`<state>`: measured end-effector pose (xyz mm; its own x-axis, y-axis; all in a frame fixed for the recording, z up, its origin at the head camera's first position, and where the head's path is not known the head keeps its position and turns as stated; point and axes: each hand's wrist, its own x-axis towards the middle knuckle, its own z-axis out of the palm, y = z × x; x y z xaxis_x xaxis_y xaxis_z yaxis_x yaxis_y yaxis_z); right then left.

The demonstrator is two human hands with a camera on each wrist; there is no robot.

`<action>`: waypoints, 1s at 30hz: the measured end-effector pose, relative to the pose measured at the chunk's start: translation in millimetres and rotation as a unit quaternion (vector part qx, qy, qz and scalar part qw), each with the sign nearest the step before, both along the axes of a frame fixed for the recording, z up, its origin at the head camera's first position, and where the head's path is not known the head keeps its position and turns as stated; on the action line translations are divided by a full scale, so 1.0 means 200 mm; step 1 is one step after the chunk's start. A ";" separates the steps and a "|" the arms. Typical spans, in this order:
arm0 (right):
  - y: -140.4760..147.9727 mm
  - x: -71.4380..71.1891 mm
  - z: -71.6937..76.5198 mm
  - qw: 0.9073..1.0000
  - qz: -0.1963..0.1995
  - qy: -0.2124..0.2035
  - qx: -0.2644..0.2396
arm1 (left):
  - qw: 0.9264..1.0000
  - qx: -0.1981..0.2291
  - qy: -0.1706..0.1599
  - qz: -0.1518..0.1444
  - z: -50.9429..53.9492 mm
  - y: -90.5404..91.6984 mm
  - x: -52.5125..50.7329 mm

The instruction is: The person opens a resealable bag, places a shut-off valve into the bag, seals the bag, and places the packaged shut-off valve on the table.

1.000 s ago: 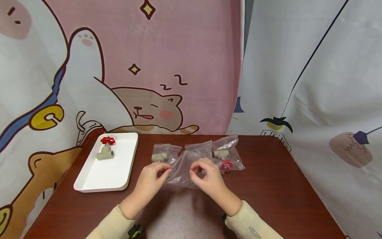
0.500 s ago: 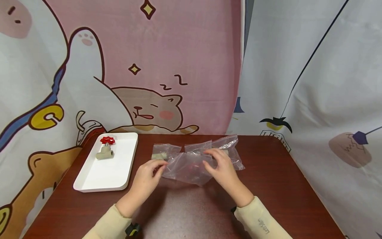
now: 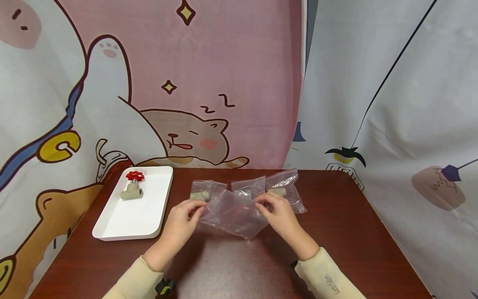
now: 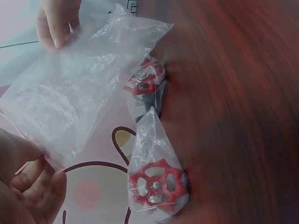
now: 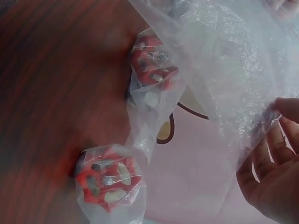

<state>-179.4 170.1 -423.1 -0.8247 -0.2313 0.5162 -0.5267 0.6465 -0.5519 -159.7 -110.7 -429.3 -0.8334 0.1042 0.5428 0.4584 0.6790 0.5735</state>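
Note:
A clear zip bag point(image 3: 235, 216) with no part visible inside is stretched above the table between both hands. My left hand point(image 3: 179, 222) pinches one side of it; in the left wrist view, thumb and fingertips meet at the bag's red-lined edge. The opposite side is pinched between thumb and fingers of my right hand point(image 3: 284, 216). Behind it lie three bagged valves: a left bag point(image 3: 216, 187), a middle bag point(image 3: 254, 185) and a right bag point(image 3: 293, 187), partly covered. Red handwheels point(image 4: 158, 185) show through the plastic in both wrist views.
At the left of the brown table point(image 3: 231, 265) stands a white tray point(image 3: 112, 226). An unbagged beige valve point(image 3: 131, 191) with a red handwheel lies in it. A printed cloth point(image 3: 242, 62) hangs behind the table.
My right hand has moved right, opened off the bag, then pinched its right side again. The bag has spread out flatter. My left hand has shifted slightly left, keeping its pinch.

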 end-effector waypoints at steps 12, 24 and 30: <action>-0.04 0.03 0.01 0.999 0.024 0.006 -0.031 | 0.997 0.050 0.019 0.061 0.01 0.02 0.00; -0.07 0.05 0.03 0.999 0.030 0.007 -0.025 | 0.991 0.103 -0.021 -0.086 0.02 0.05 0.02; -0.07 0.05 0.03 0.999 0.030 0.010 -0.018 | 0.987 0.073 -0.046 -0.134 0.01 0.04 0.02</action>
<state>-170.1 155.6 -417.6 -0.7998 -0.2607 0.5408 -0.5746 0.5931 -0.5639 -155.8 -102.0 -426.4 -0.8322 0.2548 0.4924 0.5529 0.4470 0.7032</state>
